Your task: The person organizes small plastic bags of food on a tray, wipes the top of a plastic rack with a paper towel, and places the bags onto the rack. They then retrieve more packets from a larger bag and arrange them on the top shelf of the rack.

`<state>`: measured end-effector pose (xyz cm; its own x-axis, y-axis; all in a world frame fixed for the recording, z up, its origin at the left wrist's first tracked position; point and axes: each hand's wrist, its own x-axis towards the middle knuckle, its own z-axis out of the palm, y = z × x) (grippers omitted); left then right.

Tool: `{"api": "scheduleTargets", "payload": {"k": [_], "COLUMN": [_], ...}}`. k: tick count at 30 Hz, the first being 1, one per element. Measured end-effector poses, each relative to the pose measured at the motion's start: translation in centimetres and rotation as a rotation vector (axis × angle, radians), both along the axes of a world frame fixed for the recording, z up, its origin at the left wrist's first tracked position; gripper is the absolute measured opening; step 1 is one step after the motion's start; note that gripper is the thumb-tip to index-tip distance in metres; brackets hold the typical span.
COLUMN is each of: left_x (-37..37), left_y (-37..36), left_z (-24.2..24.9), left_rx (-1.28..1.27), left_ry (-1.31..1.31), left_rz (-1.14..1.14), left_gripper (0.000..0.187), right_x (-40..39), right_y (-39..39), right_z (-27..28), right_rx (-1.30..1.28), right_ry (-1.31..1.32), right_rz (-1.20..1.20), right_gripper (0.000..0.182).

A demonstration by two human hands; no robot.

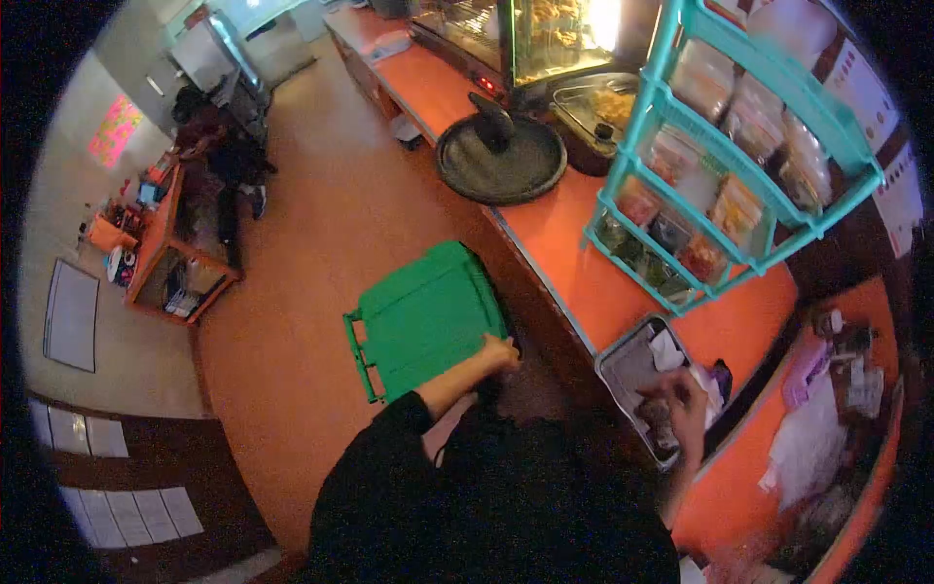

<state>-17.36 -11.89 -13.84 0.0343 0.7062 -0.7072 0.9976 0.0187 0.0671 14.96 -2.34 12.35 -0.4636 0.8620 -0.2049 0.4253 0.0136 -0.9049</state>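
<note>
My left hand [501,352] is at the near right corner of a green bin lid [428,311], its fingers closed over the edge. Beneath the lid, the bin's body is mostly hidden. On the orange counter to the right lies a grey tray [623,365]. White crumpled paper [666,348] and a dark, blurred item [659,420] are in it. Over the tray's right side is my right hand [689,397], fingers curled and partly blurred. Whatever it pinches, if anything, I cannot make out.
A tiered teal rack [671,277] with bagged food stands on the counter [555,253]. Behind it are a round dark lid [501,161], a glass-lidded pan [593,107] and a lit display case [564,39]. Across the floor, a person [219,146] bends by a wooden cabinet [185,268].
</note>
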Motion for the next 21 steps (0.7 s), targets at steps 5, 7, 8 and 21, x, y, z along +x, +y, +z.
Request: {"api": "scheduleTargets", "payload": {"k": [5, 7, 8, 21], "left_x": [-1.9, -3.2, -3.6, -4.1], "left_y": [-5.6, -7.6, -8.5, -9.4], "left_z": [15.3, 17.1, 17.6, 20.8], "left_rx": [0.011, -0.001, 0.009, -0.003], "left_ry": [-0.084, -0.091, -0.116, -0.197], "left_rz": [0.247, 0.295, 0.338, 0.436], "left_gripper": [0.046, 0.045, 0.044, 0.034], "right_x": [-7.3, -12.3, -14.3, -4.4], "right_y": [-0.5, -1.9, -2.4, 4.7], "right_z": [-10.4, -11.6, -14.0, -16.4], "right_rx": [0.22, 0.232, 0.21, 0.635], "right_ry": [0.034, 0.017, 0.053, -0.775], "right_rz": [0.259, 0.334, 0.364, -0.312], "right_gripper": [0.01, 0.01, 0.018, 0.031]}}
